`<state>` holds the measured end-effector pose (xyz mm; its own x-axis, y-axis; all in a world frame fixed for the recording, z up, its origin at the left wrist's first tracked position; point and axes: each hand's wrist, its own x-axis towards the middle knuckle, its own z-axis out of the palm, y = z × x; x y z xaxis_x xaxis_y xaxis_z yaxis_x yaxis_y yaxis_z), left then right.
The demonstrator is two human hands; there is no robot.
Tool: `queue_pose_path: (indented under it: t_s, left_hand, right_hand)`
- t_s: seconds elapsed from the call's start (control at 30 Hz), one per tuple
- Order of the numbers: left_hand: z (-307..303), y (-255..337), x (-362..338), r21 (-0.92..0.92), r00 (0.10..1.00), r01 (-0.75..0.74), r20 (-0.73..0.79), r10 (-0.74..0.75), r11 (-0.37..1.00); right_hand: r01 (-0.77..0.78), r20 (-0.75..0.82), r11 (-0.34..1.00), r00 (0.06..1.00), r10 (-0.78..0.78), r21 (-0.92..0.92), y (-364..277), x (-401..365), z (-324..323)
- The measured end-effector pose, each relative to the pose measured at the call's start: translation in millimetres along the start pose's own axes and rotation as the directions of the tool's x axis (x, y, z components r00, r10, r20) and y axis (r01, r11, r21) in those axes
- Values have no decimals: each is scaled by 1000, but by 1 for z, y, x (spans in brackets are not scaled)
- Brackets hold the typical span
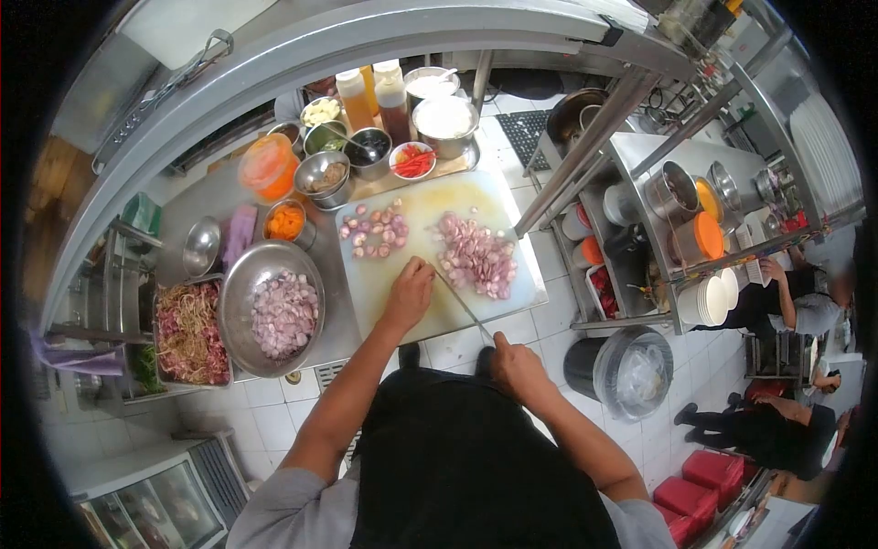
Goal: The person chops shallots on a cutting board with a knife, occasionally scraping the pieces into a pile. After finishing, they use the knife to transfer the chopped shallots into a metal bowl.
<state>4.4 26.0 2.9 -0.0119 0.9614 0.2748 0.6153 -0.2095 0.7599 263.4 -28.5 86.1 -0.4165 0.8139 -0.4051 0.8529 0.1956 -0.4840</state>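
Observation:
My right hand (518, 368) is closed round the handle of a knife (465, 308), just off the near edge of the white cutting board (366, 297). The blade points up and left across the board. At its tip is my left hand (410, 293), fingers pressed together over the board; what they hold, if anything, is hidden. Whole or halved peeled shallots (388, 229) lie beyond my left hand. A larger heap of sliced shallots (476, 256) spreads on the right part of the board.
Left of the board stand a steel bowl of sliced shallots (285, 316) and a tray of unpeeled shallots (190, 334). Behind are squeeze bottles (355, 99), a bowl of red chillies (413, 161) and an orange-lidded tub (268, 168). Other people (777, 425) stand at far right.

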Motion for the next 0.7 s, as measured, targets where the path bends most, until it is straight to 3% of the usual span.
queue_pose_path:
  t_s: [0.43, 0.53, 0.6, 0.7]
  left_hand:
    - [0, 0, 1, -6, 998, -58, -27, 58, 998]
    - [5, 1, 1, -22, 998, -9, -65, 7, 1000]
    - [9, 3, 0, -7, 995, -33, -99, 32, 999]
    - [8, 4, -2, 54, 990, -55, -131, 61, 997]
  right_hand:
    - [-19, 23, 999, 1000, 18, 26, 8, 27, 21]
    - [-14, 76, 993, 997, 5, 117, 19, 35, 16]
    - [49, 93, 981, 993, -67, 188, 25, 34, 12]
    - [25, 61, 977, 997, -39, 212, 31, 29, 11]
